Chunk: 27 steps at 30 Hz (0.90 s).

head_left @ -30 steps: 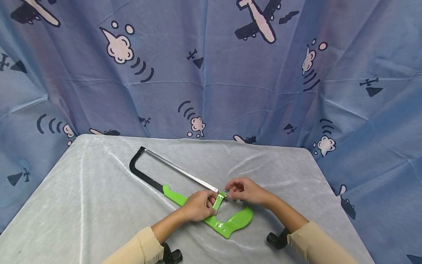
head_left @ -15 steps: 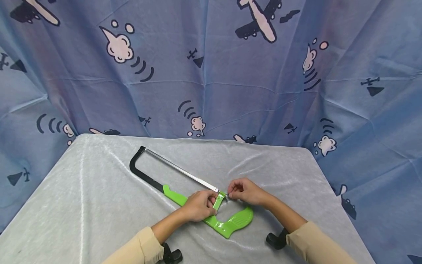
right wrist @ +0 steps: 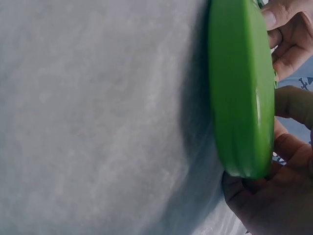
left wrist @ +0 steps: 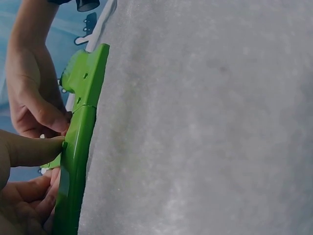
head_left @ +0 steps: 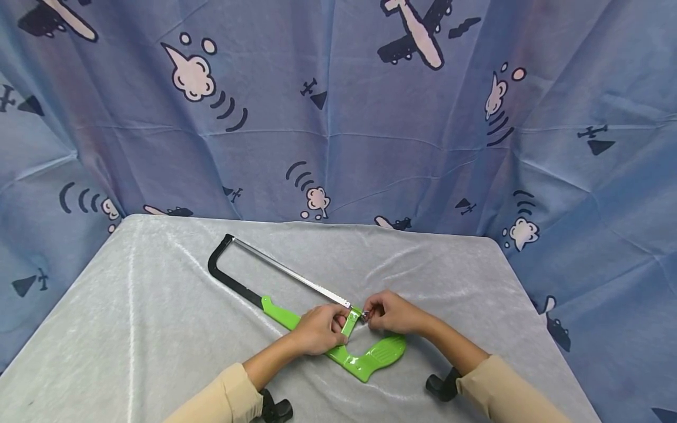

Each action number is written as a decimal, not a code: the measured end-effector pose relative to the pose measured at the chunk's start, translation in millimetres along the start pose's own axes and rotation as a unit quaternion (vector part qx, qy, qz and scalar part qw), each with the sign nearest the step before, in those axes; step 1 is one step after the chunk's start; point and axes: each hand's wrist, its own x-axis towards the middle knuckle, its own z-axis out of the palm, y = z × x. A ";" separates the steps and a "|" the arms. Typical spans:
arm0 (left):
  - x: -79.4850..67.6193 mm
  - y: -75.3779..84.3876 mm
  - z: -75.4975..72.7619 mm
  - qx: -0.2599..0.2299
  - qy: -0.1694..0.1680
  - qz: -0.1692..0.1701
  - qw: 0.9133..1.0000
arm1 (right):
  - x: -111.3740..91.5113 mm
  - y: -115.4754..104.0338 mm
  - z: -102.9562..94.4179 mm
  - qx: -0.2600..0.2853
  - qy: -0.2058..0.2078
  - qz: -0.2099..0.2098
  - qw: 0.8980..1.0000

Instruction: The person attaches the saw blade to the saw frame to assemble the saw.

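A hacksaw with a bright green handle (head_left: 385, 351), a black bowed frame (head_left: 233, 284) and a silver blade (head_left: 291, 272) lies slantwise on the table. My left hand (head_left: 319, 330) grips the green crosspiece (head_left: 351, 323) near the blade's handle end, thumb and fingers on either side of it. At the outer side of that crosspiece, my right hand (head_left: 394, 312) pinches a small metal wing nut (head_left: 364, 317). In the right wrist view the green handle (right wrist: 242, 88) covers part of the right fingers, so the nut is hidden there.
Pale grey velvety cloth covers the table (head_left: 174, 352). A blue curtain (head_left: 338, 117) printed with planes and clouds hangs behind it. Black wrist mounts (head_left: 443, 386) show below both cuffs.
My right hand has shifted slightly down and closed its fingers in around the wing nut, wrist turning a little. The left hand and the hacksaw stay where they were.
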 end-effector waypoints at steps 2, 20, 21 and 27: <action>0.2 -0.1 0.1 0.000 0.000 0.002 1.000 | 0.0 -0.9 1.2 -0.013 0.002 0.002 1.000; 0.5 -0.6 -0.2 0.008 0.001 0.010 1.000 | 5.5 -17.4 8.8 -0.148 0.026 0.039 0.988; 0.4 -0.6 -0.2 0.008 0.001 0.011 1.000 | 5.8 -17.7 8.8 -0.151 0.026 0.039 0.987; 0.2 -0.7 -0.4 0.014 0.003 0.009 1.000 | 7.5 -17.9 8.2 -0.160 0.024 0.044 0.986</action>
